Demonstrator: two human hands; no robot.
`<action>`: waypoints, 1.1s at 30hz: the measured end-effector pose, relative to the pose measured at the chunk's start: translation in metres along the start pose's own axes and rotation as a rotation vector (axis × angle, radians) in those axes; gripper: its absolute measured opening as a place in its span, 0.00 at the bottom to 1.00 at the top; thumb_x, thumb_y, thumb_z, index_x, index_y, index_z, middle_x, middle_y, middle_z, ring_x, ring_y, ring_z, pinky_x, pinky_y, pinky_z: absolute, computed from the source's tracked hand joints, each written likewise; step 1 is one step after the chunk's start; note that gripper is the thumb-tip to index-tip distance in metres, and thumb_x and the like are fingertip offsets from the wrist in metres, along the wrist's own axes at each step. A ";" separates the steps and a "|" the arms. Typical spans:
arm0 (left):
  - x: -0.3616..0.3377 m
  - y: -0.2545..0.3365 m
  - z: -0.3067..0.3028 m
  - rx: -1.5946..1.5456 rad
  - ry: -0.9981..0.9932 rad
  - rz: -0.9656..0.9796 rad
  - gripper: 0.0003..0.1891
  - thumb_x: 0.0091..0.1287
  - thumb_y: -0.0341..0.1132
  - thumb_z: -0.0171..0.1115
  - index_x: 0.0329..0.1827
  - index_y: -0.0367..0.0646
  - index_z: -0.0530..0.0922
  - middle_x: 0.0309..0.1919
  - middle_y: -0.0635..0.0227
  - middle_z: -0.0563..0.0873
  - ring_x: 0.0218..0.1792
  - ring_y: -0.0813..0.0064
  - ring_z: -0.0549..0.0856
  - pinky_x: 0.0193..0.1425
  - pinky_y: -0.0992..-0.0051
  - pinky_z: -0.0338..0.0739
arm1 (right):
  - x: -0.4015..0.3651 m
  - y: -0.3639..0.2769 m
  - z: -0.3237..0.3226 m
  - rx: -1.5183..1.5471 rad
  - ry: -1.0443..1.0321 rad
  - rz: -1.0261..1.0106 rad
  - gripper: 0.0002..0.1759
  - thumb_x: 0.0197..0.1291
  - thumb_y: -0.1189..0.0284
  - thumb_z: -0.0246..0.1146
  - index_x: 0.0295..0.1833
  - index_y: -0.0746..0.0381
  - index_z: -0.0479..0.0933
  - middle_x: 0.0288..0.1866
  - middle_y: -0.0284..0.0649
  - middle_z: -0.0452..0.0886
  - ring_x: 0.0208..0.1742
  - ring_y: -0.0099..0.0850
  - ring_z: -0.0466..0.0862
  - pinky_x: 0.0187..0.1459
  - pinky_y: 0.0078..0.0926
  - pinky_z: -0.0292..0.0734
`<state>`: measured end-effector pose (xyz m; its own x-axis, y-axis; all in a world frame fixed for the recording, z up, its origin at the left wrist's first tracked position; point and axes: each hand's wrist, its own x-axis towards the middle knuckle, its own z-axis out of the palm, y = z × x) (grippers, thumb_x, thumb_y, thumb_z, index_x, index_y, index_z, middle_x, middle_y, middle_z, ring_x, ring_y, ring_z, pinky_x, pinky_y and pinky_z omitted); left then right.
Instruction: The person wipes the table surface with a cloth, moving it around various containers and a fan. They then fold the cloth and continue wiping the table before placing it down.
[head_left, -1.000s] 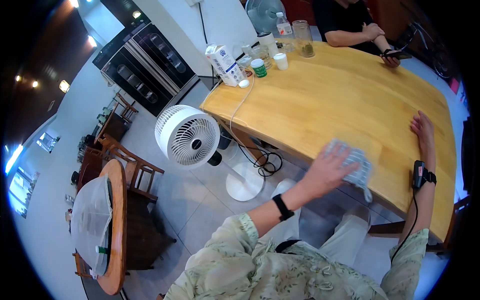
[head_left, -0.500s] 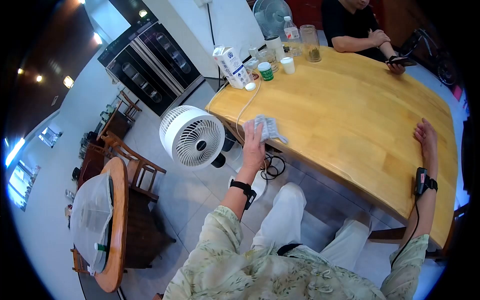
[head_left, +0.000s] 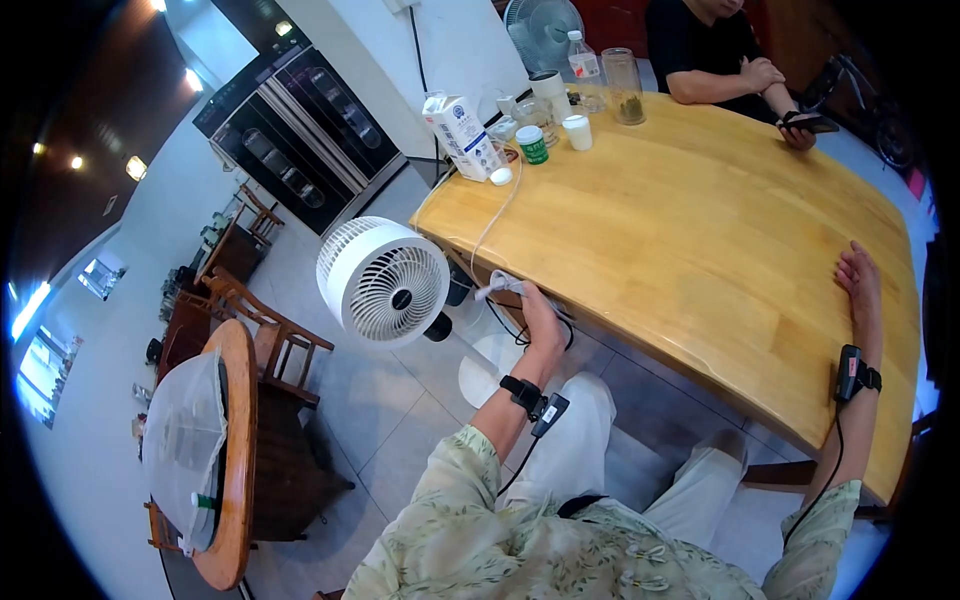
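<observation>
My left hand (head_left: 543,322) is at the table's near left edge, turned on its side with the fingers closed around a grey cloth (head_left: 504,284). Only a bunched end of the cloth shows past the fingers; the rest is hidden by the hand. The wooden table (head_left: 690,220) lies just beyond it. My right hand (head_left: 859,277) rests on the tabletop at the right, fingers loosely bent and apart, holding nothing. Both wrists carry black straps with a small cabled device.
A white fan (head_left: 385,280) stands left of the table. At the far left corner are a milk carton (head_left: 462,138), a green-labelled jar (head_left: 532,146), a white cup (head_left: 577,132), a plastic bottle (head_left: 585,65) and a glass jar (head_left: 625,90). Across sits a person holding a phone (head_left: 808,123).
My left hand was palm-down with the cloth spread on the table edge. It has turned, drawn the cloth off the tabletop and bunched it. My right hand has hardly moved.
</observation>
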<state>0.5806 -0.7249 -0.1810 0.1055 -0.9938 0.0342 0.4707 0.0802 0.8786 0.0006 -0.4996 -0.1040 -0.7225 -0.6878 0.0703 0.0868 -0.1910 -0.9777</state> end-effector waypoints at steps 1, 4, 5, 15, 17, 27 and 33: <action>0.005 -0.005 -0.002 -0.072 -0.016 0.009 0.31 0.82 0.55 0.41 0.76 0.39 0.63 0.73 0.62 0.72 0.72 0.64 0.70 0.75 0.67 0.66 | 0.001 0.001 -0.002 -0.003 0.003 0.004 0.27 0.74 0.59 0.60 0.70 0.63 0.71 0.46 0.35 0.82 0.40 0.21 0.82 0.44 0.18 0.84; 0.034 0.001 -0.013 -0.214 -0.034 -0.109 0.35 0.82 0.60 0.36 0.77 0.38 0.62 0.75 0.63 0.70 0.73 0.67 0.68 0.78 0.69 0.58 | 0.001 0.001 -0.004 -0.019 -0.016 0.001 0.27 0.74 0.57 0.60 0.69 0.63 0.72 0.47 0.35 0.82 0.42 0.21 0.82 0.46 0.18 0.84; 0.046 0.010 -0.015 -0.237 -0.060 -0.123 0.37 0.81 0.62 0.35 0.78 0.39 0.61 0.76 0.63 0.69 0.74 0.67 0.67 0.79 0.68 0.58 | -0.002 -0.001 -0.002 -0.030 -0.025 -0.010 0.27 0.74 0.56 0.60 0.69 0.64 0.72 0.48 0.36 0.82 0.43 0.21 0.82 0.47 0.18 0.83; 0.142 0.055 -0.064 -0.064 -0.080 -0.168 0.47 0.74 0.74 0.28 0.82 0.45 0.56 0.81 0.58 0.59 0.79 0.58 0.60 0.81 0.58 0.55 | -0.024 -0.022 0.024 -0.173 0.082 0.009 0.29 0.76 0.55 0.57 0.71 0.65 0.71 0.52 0.40 0.80 0.47 0.22 0.82 0.52 0.18 0.83; 0.139 0.051 -0.058 -0.027 0.010 -0.134 0.46 0.74 0.74 0.26 0.82 0.46 0.56 0.81 0.59 0.60 0.79 0.58 0.60 0.81 0.59 0.54 | -0.019 -0.020 0.018 -0.145 0.066 0.016 0.28 0.75 0.56 0.59 0.71 0.63 0.72 0.52 0.38 0.81 0.46 0.21 0.82 0.50 0.17 0.83; -0.064 -0.054 0.027 -0.055 -0.114 -0.286 0.26 0.82 0.53 0.44 0.69 0.41 0.69 0.67 0.68 0.76 0.66 0.72 0.74 0.72 0.70 0.67 | -0.007 -0.016 0.009 -0.088 0.029 0.037 0.26 0.75 0.59 0.58 0.71 0.61 0.73 0.52 0.38 0.81 0.47 0.23 0.81 0.51 0.22 0.83; -0.207 -0.060 0.089 -0.176 -0.209 -0.596 0.19 0.83 0.40 0.42 0.68 0.38 0.69 0.67 0.63 0.76 0.68 0.70 0.74 0.74 0.68 0.66 | -0.016 -0.020 0.023 -0.084 0.034 0.019 0.24 0.76 0.63 0.57 0.72 0.62 0.71 0.48 0.34 0.82 0.39 0.18 0.82 0.44 0.15 0.83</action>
<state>0.4525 -0.5309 -0.1984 -0.3815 -0.8645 -0.3273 0.5340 -0.4952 0.6853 0.0261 -0.5007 -0.0810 -0.7440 -0.6666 0.0460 0.0441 -0.1177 -0.9921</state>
